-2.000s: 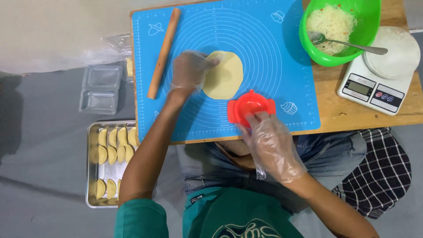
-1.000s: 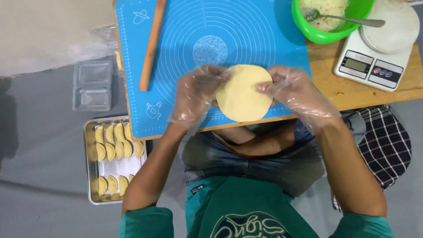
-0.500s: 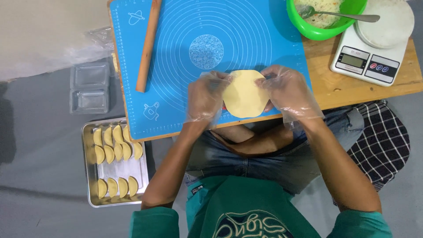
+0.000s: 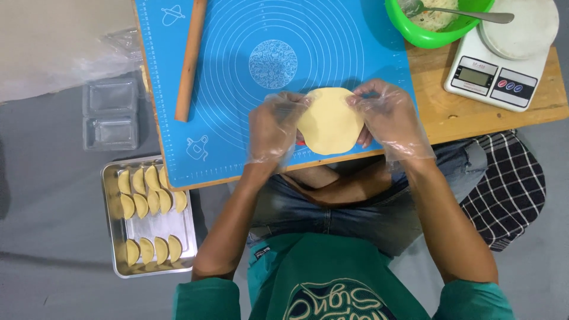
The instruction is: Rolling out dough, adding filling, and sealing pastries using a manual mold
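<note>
From the head camera, you hold a round disc of pale dough between both gloved hands, above the near edge of the blue silicone mat. Your left hand pinches the disc's left rim, fingers curled under it; your right hand pinches the right rim with thumb and fingertips, so the disc spans the gap between the two hands. A sliver of something red shows just beneath the disc by your left hand; what it is cannot be told.

Beyond your left hand, a wooden rolling pin lies on the mat. Beyond your right hand stand a green bowl with a spoon and a white kitchen scale on the wooden counter. Well off to the left of your left hand, a metal tray on the floor holds folded half-moon dumplings.
</note>
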